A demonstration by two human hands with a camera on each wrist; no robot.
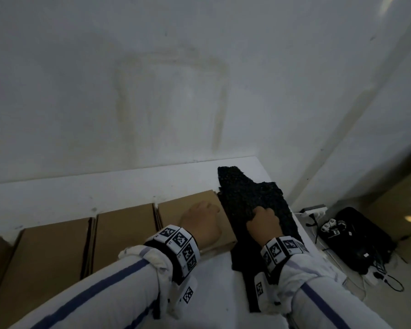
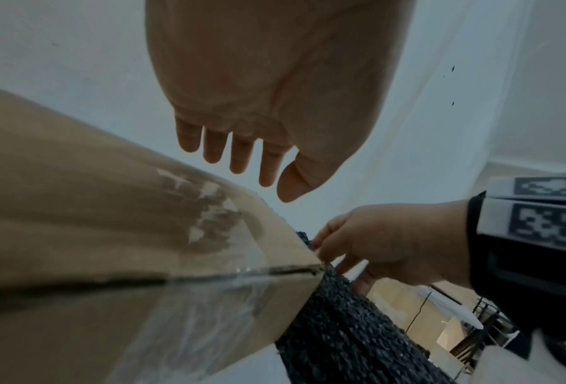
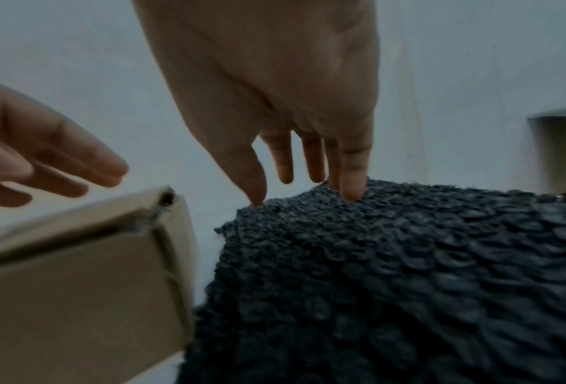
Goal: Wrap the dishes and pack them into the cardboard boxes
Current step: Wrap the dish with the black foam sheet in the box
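At lower centre of the head view, the left hand (image 1: 201, 224) is held over the rightmost closed cardboard box (image 1: 190, 210), fingers straight and loose, nothing gripped. At lower right, the black textured wrapping sheet (image 1: 252, 198) lies on the white table (image 1: 81, 188), touched by the extended fingertips (image 3: 352, 189) of the right hand (image 1: 263, 224); no dishes are seen.

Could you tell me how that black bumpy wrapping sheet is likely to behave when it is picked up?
Probably floppy: the black sheet drapes over the table edge. Its bumpy, ragged look suggests it is light. The right hand's fingertips dent it, so it likely yields.
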